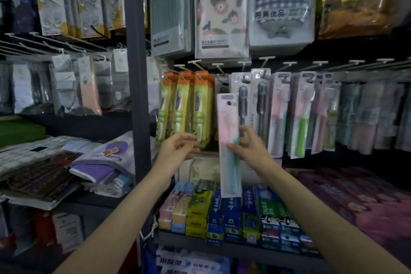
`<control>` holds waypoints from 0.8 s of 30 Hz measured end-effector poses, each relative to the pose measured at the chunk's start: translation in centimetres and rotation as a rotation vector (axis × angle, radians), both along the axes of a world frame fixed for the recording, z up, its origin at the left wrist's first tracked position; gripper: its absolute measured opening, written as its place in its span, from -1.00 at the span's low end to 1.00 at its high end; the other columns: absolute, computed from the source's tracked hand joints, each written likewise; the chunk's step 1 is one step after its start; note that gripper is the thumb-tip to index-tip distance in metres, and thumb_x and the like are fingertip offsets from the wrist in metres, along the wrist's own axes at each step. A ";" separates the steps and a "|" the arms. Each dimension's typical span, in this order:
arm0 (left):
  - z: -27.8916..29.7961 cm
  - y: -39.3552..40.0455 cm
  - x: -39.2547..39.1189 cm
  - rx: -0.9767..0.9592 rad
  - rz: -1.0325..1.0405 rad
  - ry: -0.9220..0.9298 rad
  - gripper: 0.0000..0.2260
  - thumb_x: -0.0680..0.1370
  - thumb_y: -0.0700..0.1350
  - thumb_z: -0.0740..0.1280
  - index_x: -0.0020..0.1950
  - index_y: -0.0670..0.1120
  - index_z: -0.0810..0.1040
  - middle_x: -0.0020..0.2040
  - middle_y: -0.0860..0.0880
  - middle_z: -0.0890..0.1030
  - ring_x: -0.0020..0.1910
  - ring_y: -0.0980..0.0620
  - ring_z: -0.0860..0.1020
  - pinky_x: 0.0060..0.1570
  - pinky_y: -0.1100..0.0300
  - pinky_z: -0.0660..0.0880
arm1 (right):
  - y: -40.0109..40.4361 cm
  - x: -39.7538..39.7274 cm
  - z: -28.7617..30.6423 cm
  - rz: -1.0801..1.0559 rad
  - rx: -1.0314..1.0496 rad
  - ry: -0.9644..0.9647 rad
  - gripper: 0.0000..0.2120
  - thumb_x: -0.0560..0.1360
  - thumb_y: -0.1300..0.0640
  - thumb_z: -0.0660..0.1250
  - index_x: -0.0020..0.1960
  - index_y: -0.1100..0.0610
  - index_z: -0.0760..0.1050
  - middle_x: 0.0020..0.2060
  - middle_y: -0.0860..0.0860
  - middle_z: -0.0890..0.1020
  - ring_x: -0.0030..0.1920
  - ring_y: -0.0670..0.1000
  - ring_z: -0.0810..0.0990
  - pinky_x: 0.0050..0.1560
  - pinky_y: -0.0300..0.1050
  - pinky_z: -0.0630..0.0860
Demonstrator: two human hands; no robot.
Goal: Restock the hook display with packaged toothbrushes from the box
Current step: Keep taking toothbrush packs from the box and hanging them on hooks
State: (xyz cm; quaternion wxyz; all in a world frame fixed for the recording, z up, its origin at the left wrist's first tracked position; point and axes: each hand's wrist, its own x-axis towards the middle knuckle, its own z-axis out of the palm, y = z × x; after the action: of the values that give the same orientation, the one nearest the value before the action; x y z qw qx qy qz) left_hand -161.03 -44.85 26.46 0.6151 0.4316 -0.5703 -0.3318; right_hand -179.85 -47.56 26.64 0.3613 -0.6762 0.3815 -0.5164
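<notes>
My right hand (249, 147) grips a long toothbrush pack (228, 122) with pink and teal brushes, held upright in front of the hook display. Its top sits just below a hook (219, 69) between the orange-yellow toothbrush packs (195, 104) and the grey toothbrush packs (251, 100). My left hand (178, 147) hovers just left of the pack with fingers loosely curled and holds nothing. Pink and green toothbrush packs (298, 113) hang further right. The box is out of view.
Toothpaste boxes (222, 213) fill the shelf below the hooks. A grey upright post (138, 73) stands left of the display. Folded cloths and pouches (100, 162) lie on the left shelf. Bagged textiles (220, 11) hang above.
</notes>
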 end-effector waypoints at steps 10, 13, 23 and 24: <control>-1.9 -2.0 -3.9 0.044 0.023 -0.105 -0.75 0.56 -0.36 0.15 -0.14 -0.06 0.52 -0.17 -0.06 0.62 -0.26 0.06 0.56 -0.24 0.26 0.46 | -1.5 -11.1 2.3 -0.416 -0.170 0.078 -0.53 0.56 0.14 0.23 0.45 0.02 0.26 0.35 0.08 0.42 0.23 0.08 0.45 0.13 -0.06 0.41; -2.3 -1.8 -4.8 0.034 -0.016 -0.161 -0.76 0.57 -0.35 0.15 -0.13 -0.08 0.50 -0.21 -0.04 0.60 -0.26 0.03 0.56 -0.27 0.28 0.44 | -1.2 -10.9 4.3 -0.400 -0.262 0.390 -0.54 0.56 0.19 0.22 0.44 0.08 0.28 0.35 0.06 0.44 0.25 0.05 0.46 0.21 -0.10 0.36; -4.5 -0.9 -4.8 0.045 -0.028 -0.311 -0.74 0.54 -0.37 0.19 -0.18 -0.03 0.50 -0.20 0.01 0.58 -0.18 0.09 0.52 -0.26 0.42 0.40 | -3.0 -5.9 6.6 -0.559 -0.253 0.191 -0.66 0.58 0.19 0.18 0.34 0.15 0.31 0.17 0.04 0.48 -0.24 -0.09 0.47 -0.27 -0.34 0.45; -4.7 -0.8 -4.7 0.050 -0.032 -0.315 -0.73 0.54 -0.37 0.19 -0.18 -0.03 0.50 -0.20 0.01 0.58 -0.18 0.09 0.52 -0.28 0.43 0.40 | -3.1 -5.6 6.5 -0.583 -0.253 0.185 -0.66 0.58 0.19 0.18 0.34 0.15 0.29 0.16 0.07 0.48 -0.27 -0.10 0.44 -0.30 -0.31 0.41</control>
State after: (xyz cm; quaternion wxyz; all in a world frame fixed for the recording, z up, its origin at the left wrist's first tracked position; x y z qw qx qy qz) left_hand -165.74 -45.67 21.81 0.5019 0.4844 -0.6580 -0.2837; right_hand -185.44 -50.66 33.11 0.0752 -0.6219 0.5232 -0.5777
